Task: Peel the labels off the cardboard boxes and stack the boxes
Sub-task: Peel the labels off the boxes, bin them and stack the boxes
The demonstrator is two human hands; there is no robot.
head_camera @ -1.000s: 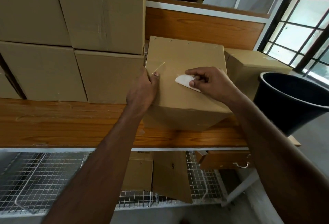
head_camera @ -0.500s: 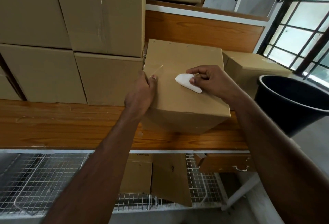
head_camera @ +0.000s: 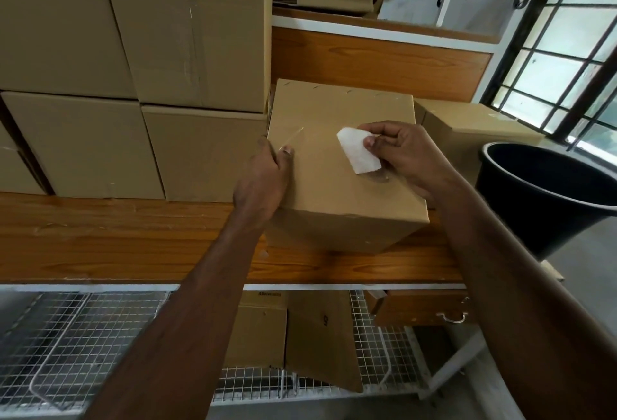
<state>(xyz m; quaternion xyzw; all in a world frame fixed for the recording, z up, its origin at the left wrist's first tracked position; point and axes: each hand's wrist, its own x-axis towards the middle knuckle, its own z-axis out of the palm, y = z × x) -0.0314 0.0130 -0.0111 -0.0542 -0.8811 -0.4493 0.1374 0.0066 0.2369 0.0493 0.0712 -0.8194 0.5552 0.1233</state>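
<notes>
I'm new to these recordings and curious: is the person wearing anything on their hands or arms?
No. The left hand and right hand are bare, with no gloves, watch or bracelet showing. Both forearms are uncovered as far as the view reaches; no sleeves are visible.

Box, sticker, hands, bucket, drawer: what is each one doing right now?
Box: closed, on the wooden shelf, held at its left edge.
Label: curled, mostly lifted off the box top, pinched.
Left hand: grips the box edge.
Right hand: pinches the label.
Stacked boxes: closed, piled two high.
Bucket: upright, open; inside too dark to tell.
Drawer: slightly open.
</notes>
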